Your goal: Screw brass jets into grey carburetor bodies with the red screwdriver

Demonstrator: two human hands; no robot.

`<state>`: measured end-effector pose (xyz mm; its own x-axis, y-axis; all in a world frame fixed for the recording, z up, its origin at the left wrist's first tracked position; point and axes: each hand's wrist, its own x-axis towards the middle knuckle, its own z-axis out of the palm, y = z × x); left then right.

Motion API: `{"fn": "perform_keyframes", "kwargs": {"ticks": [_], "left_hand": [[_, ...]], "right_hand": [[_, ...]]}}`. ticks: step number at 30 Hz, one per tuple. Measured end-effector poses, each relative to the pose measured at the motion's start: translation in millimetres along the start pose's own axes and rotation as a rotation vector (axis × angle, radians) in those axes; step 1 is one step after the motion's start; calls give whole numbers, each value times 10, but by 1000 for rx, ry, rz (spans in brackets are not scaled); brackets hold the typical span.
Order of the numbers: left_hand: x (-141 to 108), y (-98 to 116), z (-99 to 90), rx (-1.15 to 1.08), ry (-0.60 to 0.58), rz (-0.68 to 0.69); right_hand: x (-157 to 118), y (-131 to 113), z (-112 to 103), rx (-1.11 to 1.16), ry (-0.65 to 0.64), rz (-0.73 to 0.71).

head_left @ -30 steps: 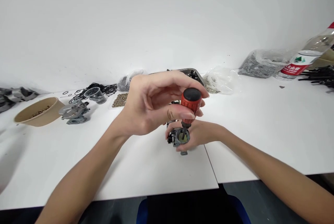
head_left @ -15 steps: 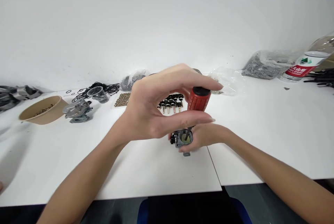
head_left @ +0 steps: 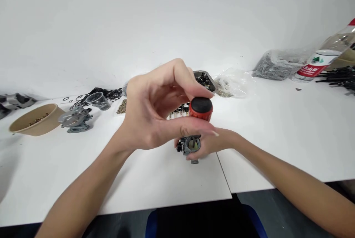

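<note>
Well, a white wall (head_left: 166,16) takes up most of what I see, and below it runs a white table (head_left: 152,182), a seam crossing its front edge. Off to the right stands a bottle (head_left: 313,66) with a red and white label, just beside a bag of grey bits (head_left: 273,66). Over on the left sits a tan bowl (head_left: 46,129). A metal tray (head_left: 213,82) of black parts lies near the wall, beyond the hands, with a crumpled clear bag (head_left: 238,84) next to it.

The left hand (head_left: 146,112) is raised over the middle of the table, thumb and index finger pinching a handle, the palm hollow behind. The right hand (head_left: 212,143) is curled around a carburetor (head_left: 184,148) low at the centre, near the table's front edge, its round opening facing up. A second carburetor (head_left: 76,121) sits just beside the bowl, touching nothing of the hands.

Behind that is a plastic cup (head_left: 100,102), tilted. The pinched handle belongs to a screwdriver (head_left: 201,108), red with a black cap; its dark shaft shows at the opening, though I can't tell whether the tip touches inside. Smaller yet are the black rings (head_left: 112,94) by the cup and the brass bits (head_left: 122,107) partly hidden behind the left hand.
</note>
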<state>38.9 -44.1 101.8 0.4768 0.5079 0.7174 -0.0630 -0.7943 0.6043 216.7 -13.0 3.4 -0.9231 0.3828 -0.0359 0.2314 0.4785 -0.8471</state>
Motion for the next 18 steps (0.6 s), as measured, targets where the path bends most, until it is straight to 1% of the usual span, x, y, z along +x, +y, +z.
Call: {"fn": "perform_keyframes", "kwargs": {"ticks": [5, 10, 15, 18], "left_hand": [[-2, 29, -24, -22, -37, -46], [16, 48, -25, -153, -46, -119], [23, 50, -15, -212, -4, -219], [22, 46, -2, -196, -35, -180]], "right_hand": [[-4, -32, -26, -57, 12, 15], [0, -20, -7, -95, 38, -10], [2, 11, 7, -91, 48, -14], [0, -5, 0, -90, 39, 2]]}}
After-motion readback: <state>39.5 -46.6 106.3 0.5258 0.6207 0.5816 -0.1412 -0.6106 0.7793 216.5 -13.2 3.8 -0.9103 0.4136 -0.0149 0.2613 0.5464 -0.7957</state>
